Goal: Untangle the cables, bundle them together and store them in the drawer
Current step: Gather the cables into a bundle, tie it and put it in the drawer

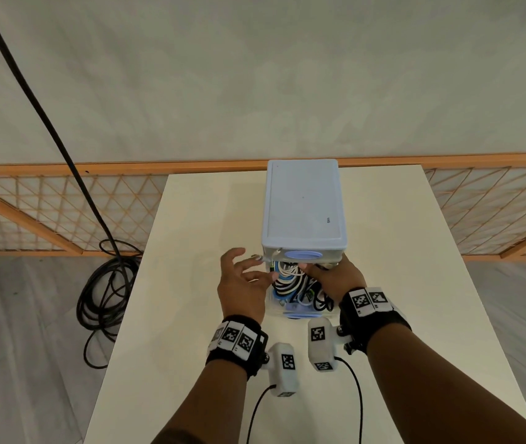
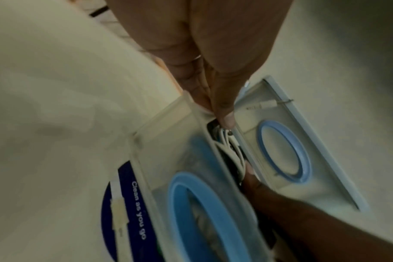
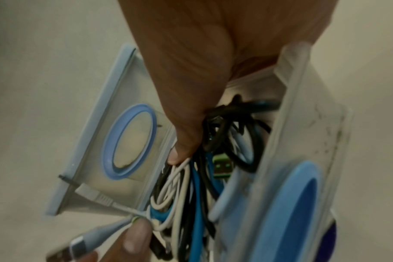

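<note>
A pale blue drawer unit (image 1: pixel 303 203) stands on the white table (image 1: pixel 175 363), its lower drawer (image 1: pixel 300 315) pulled out toward me. A bundle of white, blue and black cables (image 1: pixel 287 280) (image 3: pixel 191 195) lies in that drawer. My right hand (image 1: pixel 335 280) (image 3: pixel 191 88) reaches in from the right, thumb and fingers curled round the bundle. My left hand (image 1: pixel 242 283) is at the drawer's left edge with fingers spread, its thumb (image 2: pixel 222 109) touching the white cables (image 2: pixel 229 148). A white connector (image 3: pixel 94 195) sticks out over the upper drawer's front. A grey plug (image 3: pixel 90 241) lies by my left thumb.
A long black cable (image 1: pixel 101 293) hangs from upper left and coils on the floor left of the table. A wooden lattice rail (image 1: pixel 46 213) runs behind. A dark blue "Clean as you go" sticker (image 2: pixel 123 203) lies on the table by the drawer.
</note>
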Tool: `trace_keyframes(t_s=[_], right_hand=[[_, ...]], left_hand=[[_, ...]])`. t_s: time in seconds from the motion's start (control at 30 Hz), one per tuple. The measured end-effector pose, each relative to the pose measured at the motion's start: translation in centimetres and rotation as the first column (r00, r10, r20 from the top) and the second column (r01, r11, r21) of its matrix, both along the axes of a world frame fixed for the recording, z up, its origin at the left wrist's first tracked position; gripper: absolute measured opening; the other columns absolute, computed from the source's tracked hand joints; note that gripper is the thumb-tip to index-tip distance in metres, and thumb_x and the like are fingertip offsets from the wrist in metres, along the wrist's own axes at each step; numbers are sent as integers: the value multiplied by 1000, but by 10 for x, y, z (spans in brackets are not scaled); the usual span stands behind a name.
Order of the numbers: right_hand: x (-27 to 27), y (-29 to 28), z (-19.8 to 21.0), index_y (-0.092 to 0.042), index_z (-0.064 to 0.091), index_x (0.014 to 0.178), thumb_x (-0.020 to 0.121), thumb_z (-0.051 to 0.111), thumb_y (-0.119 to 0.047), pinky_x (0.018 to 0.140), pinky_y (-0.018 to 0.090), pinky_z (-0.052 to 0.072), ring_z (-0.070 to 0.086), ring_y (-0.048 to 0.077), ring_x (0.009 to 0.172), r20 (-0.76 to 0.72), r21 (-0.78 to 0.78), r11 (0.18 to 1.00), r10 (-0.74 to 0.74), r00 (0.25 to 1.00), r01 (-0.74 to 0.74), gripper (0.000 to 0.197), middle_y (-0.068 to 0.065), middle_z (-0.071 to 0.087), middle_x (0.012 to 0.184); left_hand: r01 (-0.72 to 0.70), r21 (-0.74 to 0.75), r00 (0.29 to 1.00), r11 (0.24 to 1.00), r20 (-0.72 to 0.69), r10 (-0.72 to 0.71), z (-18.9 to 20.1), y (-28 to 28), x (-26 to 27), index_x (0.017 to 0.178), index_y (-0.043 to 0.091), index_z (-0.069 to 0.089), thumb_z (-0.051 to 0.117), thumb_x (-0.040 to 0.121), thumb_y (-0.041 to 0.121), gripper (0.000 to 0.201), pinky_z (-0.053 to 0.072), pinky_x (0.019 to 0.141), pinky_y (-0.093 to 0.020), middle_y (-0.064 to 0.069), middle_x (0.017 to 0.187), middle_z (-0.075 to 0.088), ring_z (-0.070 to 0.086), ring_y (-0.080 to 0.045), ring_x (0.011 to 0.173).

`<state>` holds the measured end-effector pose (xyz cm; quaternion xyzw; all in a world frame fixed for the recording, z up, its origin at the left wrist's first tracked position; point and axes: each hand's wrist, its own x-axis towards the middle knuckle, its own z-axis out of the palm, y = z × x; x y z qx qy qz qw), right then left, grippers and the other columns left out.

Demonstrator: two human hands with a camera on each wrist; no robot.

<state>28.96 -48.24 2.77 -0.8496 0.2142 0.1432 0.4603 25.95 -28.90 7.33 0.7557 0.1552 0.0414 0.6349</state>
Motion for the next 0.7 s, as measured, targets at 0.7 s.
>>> trace_keyframes(t_s=[0.7], right_hand=[[6,-4,-12,-28,57,132,76,74,-66,78,29,44,68,27,105,-1,-46,999,16,1000,-16,70,2,72,119]], left_hand=[[441,534,824,722,79,-561,-10,10,8,115,18,77,63,99,27,23,49,81,-16,9,106,53,59,-1,100]])
